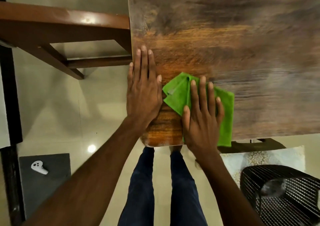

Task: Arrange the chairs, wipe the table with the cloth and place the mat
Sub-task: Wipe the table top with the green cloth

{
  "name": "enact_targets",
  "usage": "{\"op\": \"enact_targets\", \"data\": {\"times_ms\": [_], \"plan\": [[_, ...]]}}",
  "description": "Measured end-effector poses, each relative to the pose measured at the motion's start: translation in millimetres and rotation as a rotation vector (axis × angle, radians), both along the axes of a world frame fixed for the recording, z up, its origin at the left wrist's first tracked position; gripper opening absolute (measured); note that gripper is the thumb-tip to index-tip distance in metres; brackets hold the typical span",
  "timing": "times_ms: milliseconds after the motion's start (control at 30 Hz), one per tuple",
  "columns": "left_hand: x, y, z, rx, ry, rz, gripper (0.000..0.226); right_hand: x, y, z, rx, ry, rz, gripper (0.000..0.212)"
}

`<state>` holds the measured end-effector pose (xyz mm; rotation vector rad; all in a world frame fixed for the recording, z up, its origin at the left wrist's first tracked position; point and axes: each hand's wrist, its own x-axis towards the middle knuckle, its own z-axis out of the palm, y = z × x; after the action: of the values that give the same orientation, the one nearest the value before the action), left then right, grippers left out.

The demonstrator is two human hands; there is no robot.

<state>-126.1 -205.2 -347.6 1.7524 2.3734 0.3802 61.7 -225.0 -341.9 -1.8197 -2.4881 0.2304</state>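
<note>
1. R hand [202, 120] lies flat, fingers straight and spread, palm pressing the green cloth [180, 96] onto the surface [225, 35]; grip wide, nothing curled round the fabric.
2. Cloth is folded, w/ layered corners fanning out toward the L hand; it sits at the near-left corner of the surface, its right part running down to the near edge and hanging slightly over it.
3. L hand [142, 90] rests flat on bare wood just beside the cloth, fingers straight and close together, pointing away from the person; grip wide, holding nothing. Thumb tip is near the cloth's left corner; little finger lies along the surface's left edge.
4. Surface is dark wood-grain w/ an orange-brown patch under both hands; far portion looks blurred.
5. A brown wooden chair [65, 26] stands at the left side of the surface, its seat edge against the surface's edge, legs and crossbar visible below.
6. A black wire-mesh chair [285, 196] sits at lower right, near the surface's near edge, partly over a pale floral-pattern mat [256, 158] lying on the floor.
7. Person's legs in dark blue trousers [181, 191] stand on a glossy cream tile floor [60, 104] below the corner.
8. At lower left, a small white object [39, 167] lies on a dark grey slab [45, 182]; can't tell what it is.
</note>
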Motion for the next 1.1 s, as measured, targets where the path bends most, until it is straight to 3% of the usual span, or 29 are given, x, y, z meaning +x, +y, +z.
{"op": "enact_targets", "data": {"times_ms": [133,200,333,467,600,800,967,1100], "plan": [[1,1,-2,0.016,-0.021,0.001,0.064,-26,98,-6,0.070,0.037,-0.003,0.064],[-1,0,-2,0.036,-0.060,0.001,0.063,-32,108,-5,0.061,0.039,-0.034,0.064],[-4,-5,1,0.202,-0.335,0.067,0.050,-52,10,2,-0.013,0.086,-0.193,0.066],[-2,-8,4,0.320,-0.489,0.173,0.043,-96,-74,5,-0.121,0.175,-0.164,0.070],[1,-7,6,0.221,-0.320,0.067,0.051,-54,-59,-1,-0.101,0.138,-0.001,0.068],[55,-1,13,0.035,-0.152,-0.047,0.064,24,29,-1,-0.024,0.080,-0.112,0.066],[59,0,4,-0.029,-0.044,-0.020,0.065,14,111,-2,0.047,0.050,-0.055,0.062],[61,1,7,-0.051,-0.021,-0.018,0.062,27,79,-1,0.001,0.061,-0.043,0.063]]}}
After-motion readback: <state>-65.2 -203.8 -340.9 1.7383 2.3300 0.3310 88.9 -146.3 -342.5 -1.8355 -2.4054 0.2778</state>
